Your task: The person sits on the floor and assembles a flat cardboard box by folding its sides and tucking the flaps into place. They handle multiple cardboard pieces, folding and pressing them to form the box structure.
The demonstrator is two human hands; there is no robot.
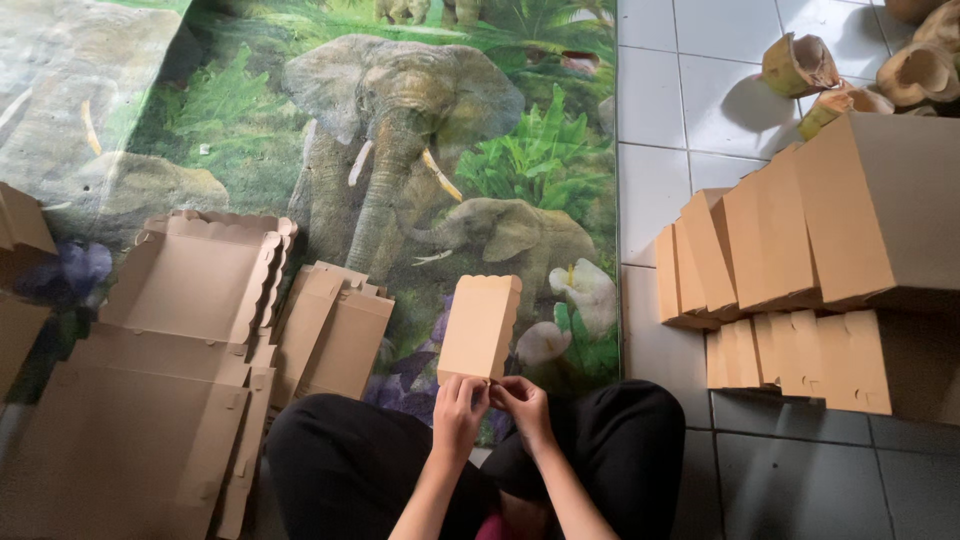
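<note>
My left hand [458,402] and right hand [522,400] both pinch the near end of a folded cardboard box [480,326], steadying it upright; flat blanks [190,300] lie left, finished boxes [800,250] right.

Tan box [480,325], elephant-patterned green mat [400,150]

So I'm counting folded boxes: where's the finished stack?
In the head view, the folded boxes stand in a row on the white tiled floor at right, beside the elephant-print mat.

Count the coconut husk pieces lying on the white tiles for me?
4 show: one husk alone on the tiles, one behind the folded boxes, two at the top right corner. More may lie hidden.
</note>
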